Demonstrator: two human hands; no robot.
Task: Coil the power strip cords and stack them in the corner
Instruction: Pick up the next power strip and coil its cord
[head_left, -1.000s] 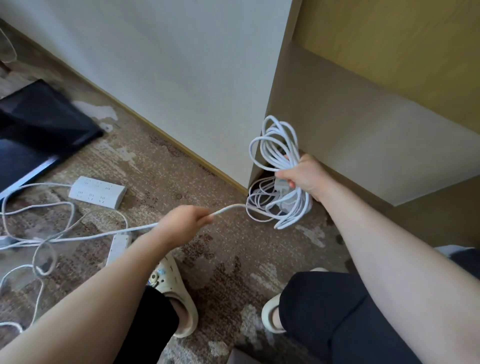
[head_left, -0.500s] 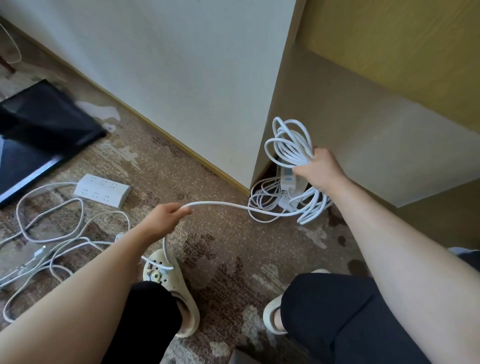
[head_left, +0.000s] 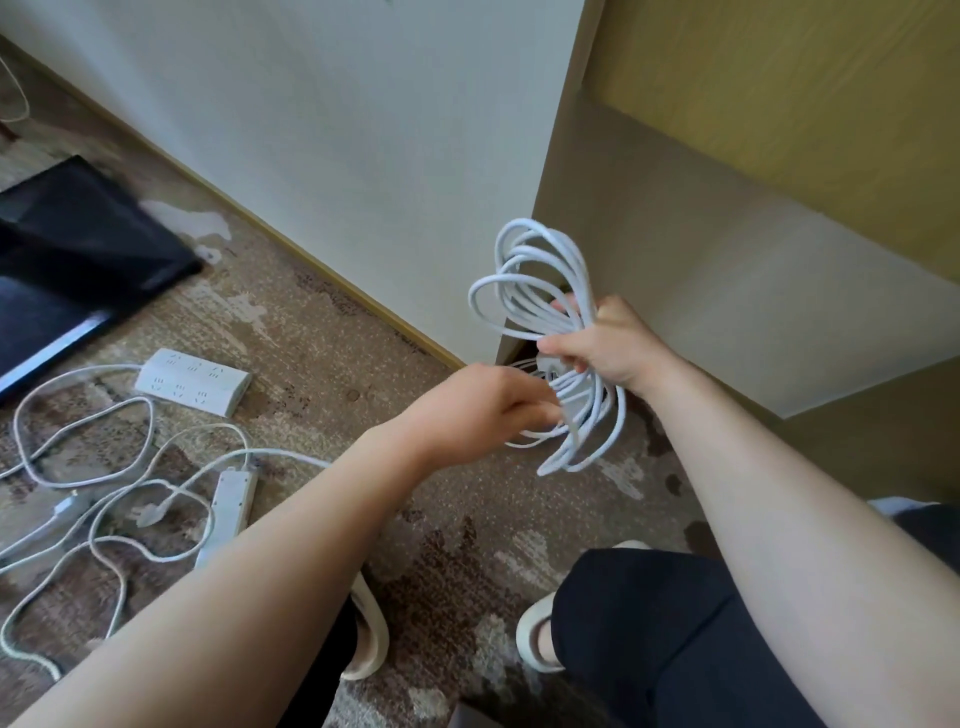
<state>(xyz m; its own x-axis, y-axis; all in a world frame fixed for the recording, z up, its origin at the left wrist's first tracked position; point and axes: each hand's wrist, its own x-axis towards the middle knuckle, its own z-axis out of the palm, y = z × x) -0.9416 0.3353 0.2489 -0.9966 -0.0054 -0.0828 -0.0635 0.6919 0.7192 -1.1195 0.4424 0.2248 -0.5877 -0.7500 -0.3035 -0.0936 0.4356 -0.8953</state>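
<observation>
1. The right hand (head_left: 605, 345) is closed tight around a bunch of white cord loops (head_left: 540, 312). The fingers curl round the middle of the bunch.
2. The loops stick up above the right hand and hang down below it. The bunch is up in the air, in front of the corner where the white wall (head_left: 337, 130) meets the tan cabinet (head_left: 727, 260).
3. A bit of a white power strip shows in the right hand's fingers, in with the loops. Most of it is hidden.
4. The left hand (head_left: 483, 410) reaches to the low part of the loops. Its fingertips are at the cord there. They are blurry, so one cannot tell if they pinch the cord or just touch it.
5. A wide power strip (head_left: 193, 382) lies flat on the brown carpet (head_left: 322, 353), well to the left of the hands.
6. A thin power strip (head_left: 228, 512) lies on the carpet too, just by the left arm.
7. Loose cords (head_left: 93, 467) lie in messy curves on the carpet around the two strips. A plug (head_left: 150, 514) lies among them, near the thin strip.
8. A flat black thing (head_left: 78, 249) lies on the floor at the far left.
9. Two pale shoes show at the bottom. The right shoe (head_left: 540, 639) is by the dark knee.
</observation>
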